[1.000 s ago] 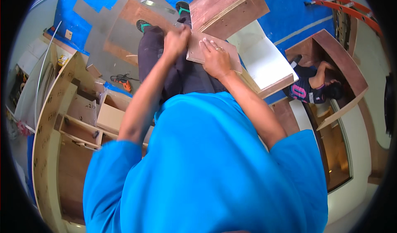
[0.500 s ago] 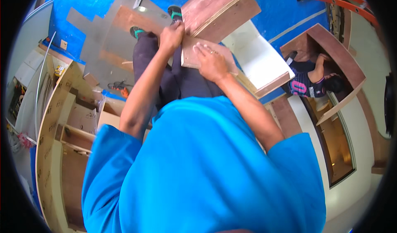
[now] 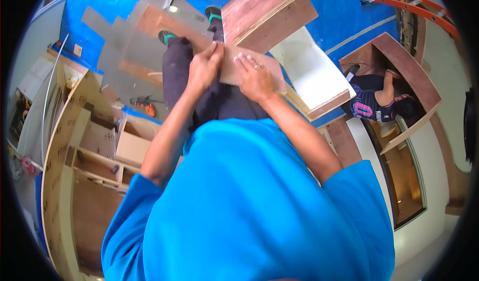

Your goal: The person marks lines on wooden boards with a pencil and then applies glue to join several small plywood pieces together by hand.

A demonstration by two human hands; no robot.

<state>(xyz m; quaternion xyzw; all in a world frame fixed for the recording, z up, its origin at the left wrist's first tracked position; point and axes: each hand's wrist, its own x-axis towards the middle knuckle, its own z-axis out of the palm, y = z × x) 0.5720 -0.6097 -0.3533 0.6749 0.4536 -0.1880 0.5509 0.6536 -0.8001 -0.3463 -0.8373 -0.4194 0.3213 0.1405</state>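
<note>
A small reddish-brown plywood panel (image 3: 272,67) lies across my lap, below a larger curved plywood piece (image 3: 269,24). My right hand (image 3: 257,80), with a ring on one finger, rests flat on the panel's face, its fingers stretched out. At the panel's left edge my left hand (image 3: 203,70) is closed, thumb and fingers pressed together. Whatever it may pinch is hidden by the fingers. Both forearms reach forward from the sleeves of my blue shirt.
To the right are a white-faced curved piece (image 3: 314,66) and a co-worker (image 3: 371,101) reaching into an open plywood cabinet (image 3: 409,66). An orange ladder (image 3: 414,6) lies beyond. At left are an orange power tool (image 3: 148,109) and a wooden frame with compartments (image 3: 95,166).
My left hand has slid toward me along the panel's left edge. The panel now looks tilted differently, while my right hand stays on it.
</note>
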